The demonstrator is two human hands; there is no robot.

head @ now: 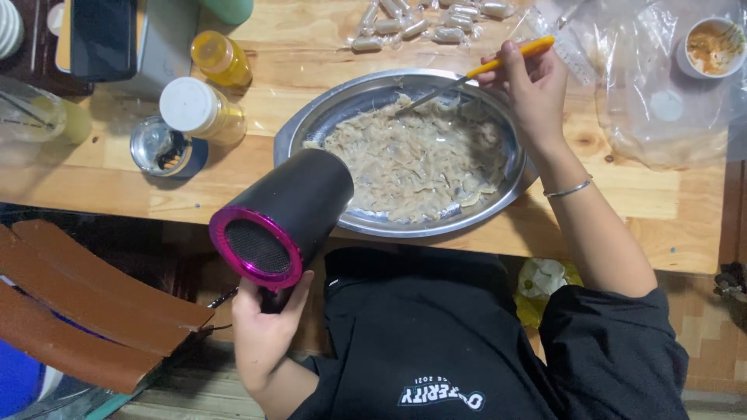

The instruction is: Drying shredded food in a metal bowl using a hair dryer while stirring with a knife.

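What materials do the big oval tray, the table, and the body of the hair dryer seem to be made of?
Tray: seemingly metal, perhaps stainless steel; its grey rim is shiny and reflective.
Table: wood, light, smooth finish, with visible grain and knots.
Hair dryer, gripped by the left hand: probably matte black plastic, with a glossy pink ring around a dark mesh.

Pale, knotty wooden tabletop spans the view under warm indoor light. Below its near edge, left of the lower grip: curved reddish-brown slats. Wood-plank floor beneath; tan tiled floor at far right
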